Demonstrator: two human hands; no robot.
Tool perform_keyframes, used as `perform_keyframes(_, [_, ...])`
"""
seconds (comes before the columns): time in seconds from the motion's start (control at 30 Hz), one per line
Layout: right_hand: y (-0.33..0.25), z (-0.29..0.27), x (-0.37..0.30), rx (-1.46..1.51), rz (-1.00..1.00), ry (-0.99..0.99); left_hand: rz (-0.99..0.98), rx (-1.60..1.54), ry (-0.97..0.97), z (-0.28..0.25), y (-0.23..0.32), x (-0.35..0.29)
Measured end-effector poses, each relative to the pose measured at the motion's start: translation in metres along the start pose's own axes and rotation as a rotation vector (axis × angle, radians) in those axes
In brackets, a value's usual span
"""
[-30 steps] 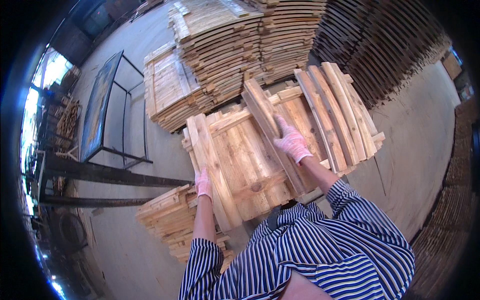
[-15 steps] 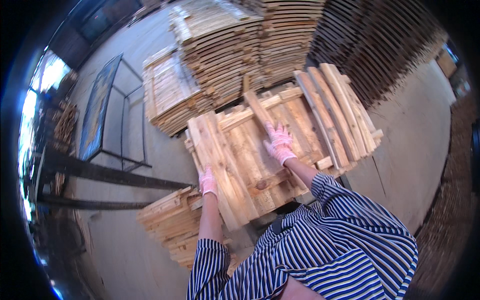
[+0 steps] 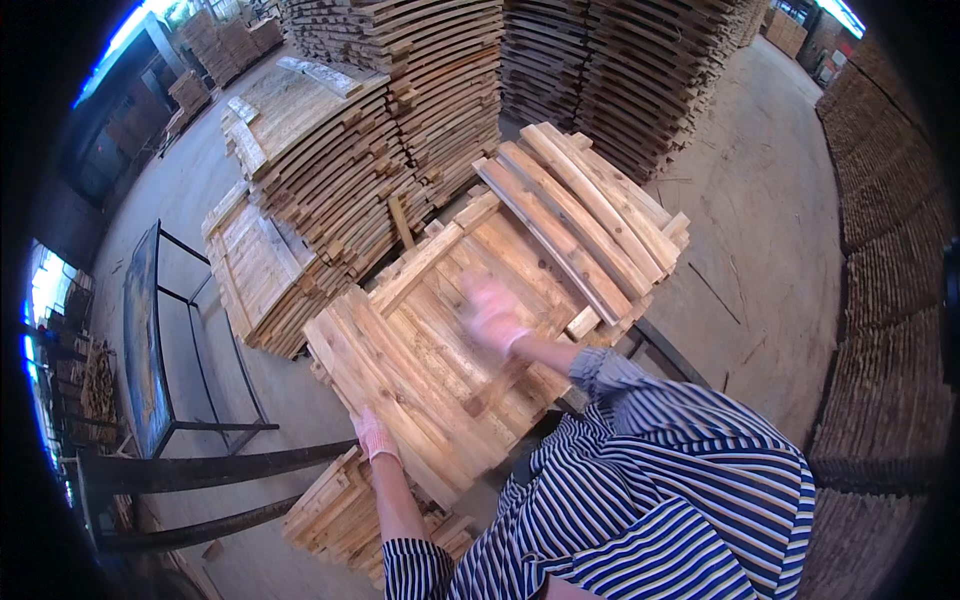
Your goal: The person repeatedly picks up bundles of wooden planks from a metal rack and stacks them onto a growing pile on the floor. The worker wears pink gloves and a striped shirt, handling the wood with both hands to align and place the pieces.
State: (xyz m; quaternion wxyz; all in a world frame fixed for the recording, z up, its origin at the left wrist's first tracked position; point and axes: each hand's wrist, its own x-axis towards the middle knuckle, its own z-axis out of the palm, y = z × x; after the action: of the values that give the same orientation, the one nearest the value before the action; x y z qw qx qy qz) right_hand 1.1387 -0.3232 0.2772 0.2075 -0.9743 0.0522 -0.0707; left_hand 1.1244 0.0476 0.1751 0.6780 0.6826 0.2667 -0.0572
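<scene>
My left hand (image 3: 375, 436), in a pink-and-white knit glove, grips the outer left edge of a pale wooden board (image 3: 395, 390). That board lies with others along the left side of a stack of planks. My right hand (image 3: 492, 315), gloved alike, is smeared by motion over the middle planks (image 3: 430, 325); its fingers are not clear, and I cannot tell whether it holds or touches anything. Several long boards (image 3: 580, 220) lie side by side on the stack's right. A narrow rail (image 3: 435, 255) runs along its far edge.
Tall stacks of slats (image 3: 330, 150) stand close behind, with darker stacks (image 3: 600, 90) farther right. On the left are a black metal frame (image 3: 155, 340) and dark bars (image 3: 220, 465). A lower wood pile (image 3: 330, 505) sits beside my left forearm. More stacked wood (image 3: 880, 300) lines the right.
The view has swung, shifting the stack left and down in the picture. My right hand has left the short slat across the far rail, which no longer shows there. My left hand stays at the board's edge.
</scene>
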Motion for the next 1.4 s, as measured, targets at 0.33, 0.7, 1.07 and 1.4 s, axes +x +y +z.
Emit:
perform_keyframes(0.33, [0.110, -0.074, 0.017, -0.218, 0.424, -0.191, 0.086, 0.113, 0.125, 0.004, 0.013, -0.012])
perform_keyframes(0.7, [0.084, -0.043, -0.007, -0.123, 0.198, -0.014, 0.005, 0.176, 0.115, 0.031, 0.041, -0.043])
perform_keyframes(1.07, [-0.092, 0.044, -0.074, 0.152, -0.031, -0.171, 0.052, 0.322, 0.144, 0.038, 0.015, -0.021])
perform_keyframes(1.4, [0.019, 0.012, -0.007, -0.252, 0.086, 0.167, 0.024, 0.195, 0.065, 0.022, 0.016, -0.027])
